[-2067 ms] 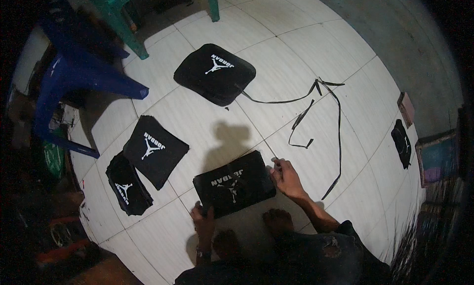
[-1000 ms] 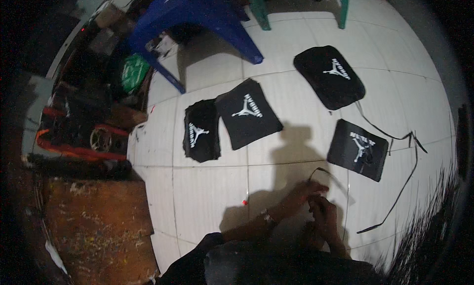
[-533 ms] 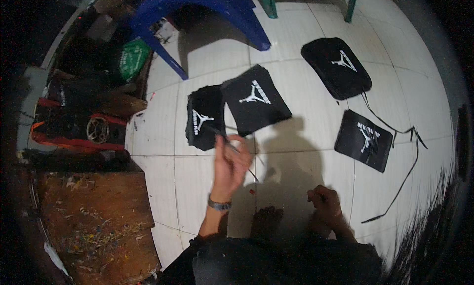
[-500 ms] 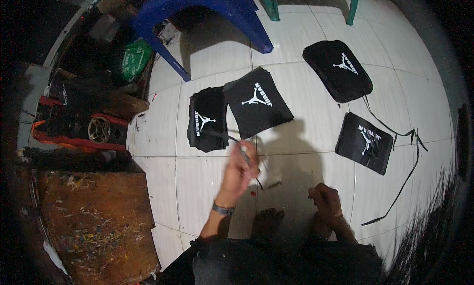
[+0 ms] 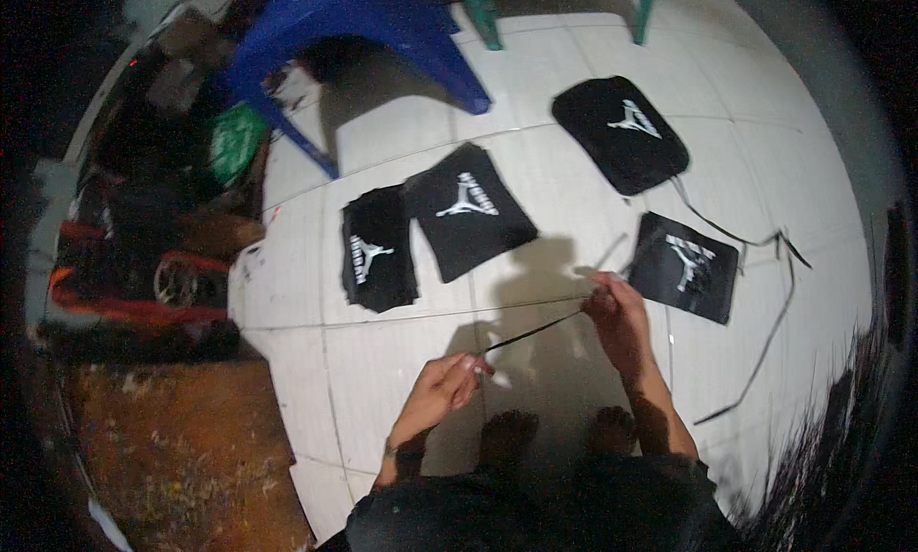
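A thin black cord [image 5: 537, 331] is stretched between my hands above the tiled floor. My left hand [image 5: 440, 389] pinches its lower left end. My right hand [image 5: 620, 323] grips it farther right and higher; a blurred length juts up past the fingers. Near my right hand lies a black square fabric piece [image 5: 655, 282] with a white figure print. Two stacks of similar black pieces, a narrow one [image 5: 390, 280] and a wider one [image 5: 467, 251], lie ahead to the left. Beyond them at right rests a rounded black fabric piece [image 5: 595, 108] with the same print.
A long black strip [image 5: 771, 346] trails over the tiles at right. A blue plastic stool [image 5: 363, 12] and a green-legged one [image 5: 478, 12] stand at the far side. At left are a stained wooden board [image 5: 182, 447], a red-framed object [image 5: 96, 299] and a green bag [image 5: 234, 143].
My left hand has drawn back toward me with the cord. My right hand has risen forward and now grips the cord too, which is pulled straight. The view has shifted slightly.
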Available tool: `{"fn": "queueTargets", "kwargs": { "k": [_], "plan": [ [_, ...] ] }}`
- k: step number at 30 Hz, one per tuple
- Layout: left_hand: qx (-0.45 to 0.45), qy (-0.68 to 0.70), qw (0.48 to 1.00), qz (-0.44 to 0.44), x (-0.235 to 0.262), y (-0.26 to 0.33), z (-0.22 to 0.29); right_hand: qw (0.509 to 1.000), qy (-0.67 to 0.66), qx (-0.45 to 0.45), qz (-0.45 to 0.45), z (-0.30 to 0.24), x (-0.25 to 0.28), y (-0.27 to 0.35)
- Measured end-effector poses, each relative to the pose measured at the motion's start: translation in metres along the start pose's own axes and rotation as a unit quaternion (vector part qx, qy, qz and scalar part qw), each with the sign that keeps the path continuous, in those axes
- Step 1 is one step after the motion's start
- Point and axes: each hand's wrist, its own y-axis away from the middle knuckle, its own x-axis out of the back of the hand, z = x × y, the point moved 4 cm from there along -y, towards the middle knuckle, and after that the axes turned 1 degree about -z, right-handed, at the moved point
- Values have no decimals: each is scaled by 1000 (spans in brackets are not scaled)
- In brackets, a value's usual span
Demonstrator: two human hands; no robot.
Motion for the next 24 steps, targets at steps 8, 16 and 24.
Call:
{"fn": "queueTargets", "kwargs": {
  "k": [8,16,24],
  "plan": [
    [-50,-91,969,226,68,-44,-70,957,277,9,84,17,57,2],
    [-108,-233,766,590,288,-87,-99,948,315,-52,12,94,136,23],
    [115,-136,874,451,361,-154,-132,922,371,-70,85,61,189,64]
  ]
}}
